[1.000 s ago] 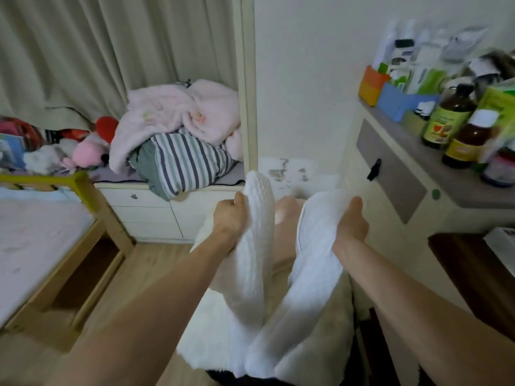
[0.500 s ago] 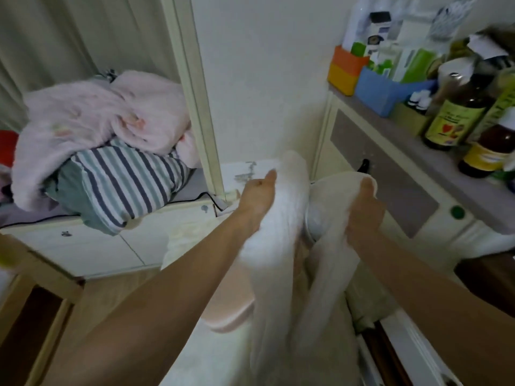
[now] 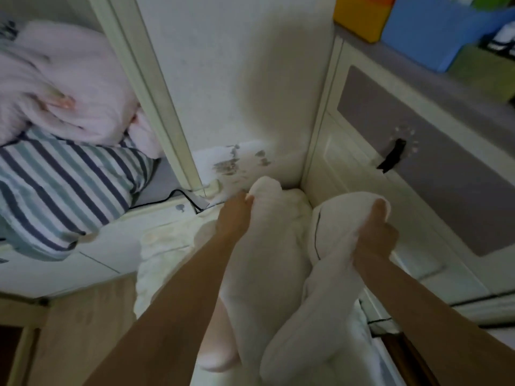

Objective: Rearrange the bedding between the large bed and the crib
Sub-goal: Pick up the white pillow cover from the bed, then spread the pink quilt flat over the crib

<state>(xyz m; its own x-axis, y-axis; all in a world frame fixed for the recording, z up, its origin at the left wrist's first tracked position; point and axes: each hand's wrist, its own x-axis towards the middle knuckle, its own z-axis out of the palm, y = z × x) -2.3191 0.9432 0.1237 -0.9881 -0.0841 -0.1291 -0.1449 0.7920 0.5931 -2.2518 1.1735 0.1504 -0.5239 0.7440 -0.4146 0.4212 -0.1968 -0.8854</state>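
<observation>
White blanket (image 3: 267, 274) held up in the corner beside the cabinet (image 3: 418, 190).
Left hand (image 3: 237, 215) and right hand (image 3: 376, 238) each grip a bunched top edge, fingers curled into the cloth.

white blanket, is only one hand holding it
No, the left hand and the right hand each grip the white blanket.
</observation>
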